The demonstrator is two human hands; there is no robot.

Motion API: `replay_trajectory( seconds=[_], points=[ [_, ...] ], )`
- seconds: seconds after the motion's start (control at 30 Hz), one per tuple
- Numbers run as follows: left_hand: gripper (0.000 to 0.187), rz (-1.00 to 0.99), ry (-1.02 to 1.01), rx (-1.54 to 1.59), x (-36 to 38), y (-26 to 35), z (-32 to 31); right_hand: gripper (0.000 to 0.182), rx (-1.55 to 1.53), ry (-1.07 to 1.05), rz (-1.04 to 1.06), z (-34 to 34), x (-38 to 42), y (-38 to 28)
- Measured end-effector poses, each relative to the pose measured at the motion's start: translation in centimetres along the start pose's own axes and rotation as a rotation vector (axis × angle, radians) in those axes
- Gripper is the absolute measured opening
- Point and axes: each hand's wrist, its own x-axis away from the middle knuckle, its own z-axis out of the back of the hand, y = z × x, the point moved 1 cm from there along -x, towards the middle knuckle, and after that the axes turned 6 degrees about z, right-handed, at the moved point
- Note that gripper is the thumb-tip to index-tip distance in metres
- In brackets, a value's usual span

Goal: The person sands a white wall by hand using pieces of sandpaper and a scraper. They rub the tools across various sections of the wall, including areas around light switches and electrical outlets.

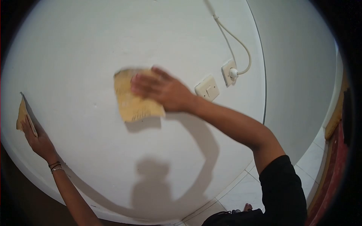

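Against the white wall point(94, 150), my right hand point(160, 88) presses a yellowish sheet point(139, 107) flat, fingers over its upper right part. The hand is slightly blurred, and faint dark print shows near the sheet's bottom edge. At the far left, my left hand point(37, 141) holds a second yellowish sheet point(22, 113) at the wall, its fingers partly behind or along the sheet. Thin bands circle my left wrist.
A light switch point(207, 89) is right beside my right forearm. Above it, a plug with a white cable point(247, 49) sits in a socket point(228, 72). Floor tiles point(241, 192) and a red item point(333, 173) lie lower right.
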Motion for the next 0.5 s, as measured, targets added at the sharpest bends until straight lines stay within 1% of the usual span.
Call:
replay_trajectory(
  seconds=[0.03, 0.07, 0.1, 0.13, 0.17, 0.2, 0.27, 0.3, 0.33, 0.37, 0.4, 0.43, 0.47, 0.5],
  points=[
    [0.038, -0.007, 0.0, -0.021, 0.0, 0.0, 0.0, 0.041, 0.063, 0.049, -0.135, 0.7, 0.3, 2.1],
    [0.038, 0.016, -0.007, -0.031, 0.0, 0.0, 0.0, 0.04, 0.174, 0.13, -0.191, 1.2, 0.6, 5.0],
    [0.038, 0.014, -0.013, -0.034, 0.1, 0.1, 0.0, 0.042, 0.236, 0.265, -0.21, 2.2, 1.1, 7.9],
    [0.038, 0.03, -0.007, -0.02, 0.0, 0.2, 0.1, 0.041, 0.097, 0.416, -0.484, 2.8, 1.4, 9.9],
    [0.038, 0.046, 0.0, -0.007, 0.0, 0.3, 0.2, 0.04, -0.017, 0.518, -0.791, 4.1, 1.2, 10.4],
    [0.038, 0.049, -0.002, -0.012, 0.0, 0.3, 0.2, 0.044, 0.043, 0.503, -1.028, 4.4, 1.2, 11.9],
    [0.038, 0.063, 0.001, -0.015, -0.1, 0.4, 0.2, 0.046, 0.152, 0.584, -0.951, 3.1, 1.6, 12.1],
    [0.038, 0.068, 0.002, -0.014, -0.1, 0.3, 0.3, 0.046, 0.229, 0.611, -0.928, 2.1, 0.4, 10.1],
    [0.038, 0.024, 0.008, -0.018, -0.1, 0.2, 0.3, 0.044, 0.147, 0.6, -0.721, 1.0, -0.3, 7.9],
    [0.038, -0.02, 0.02, -0.019, -0.2, 0.0, 0.2, 0.053, 0.356, 0.356, -0.377, 0.4, -0.8, 5.5],
    [0.038, -0.012, 0.038, -0.009, -0.2, -0.1, 0.1, 0.055, 0.133, 0.151, -0.286, -0.8, -1.2, 3.2],
    [0.039, -0.008, 0.029, -0.019, -0.1, -0.4, 0.0, 0.057, 0.153, 0.036, -0.101, -0.2, -1.8, 0.7],
    [0.039, -0.009, 0.011, -0.031, 0.0, -0.5, -0.1, 0.052, 0.117, 0.011, -0.039, 0.1, -2.1, 0.5],
    [0.039, -0.014, 0.017, -0.021, -0.1, -0.2, -0.1, 0.052, 0.128, 0.014, -0.044, 0.6, -2.0, 1.8]
  ],
)
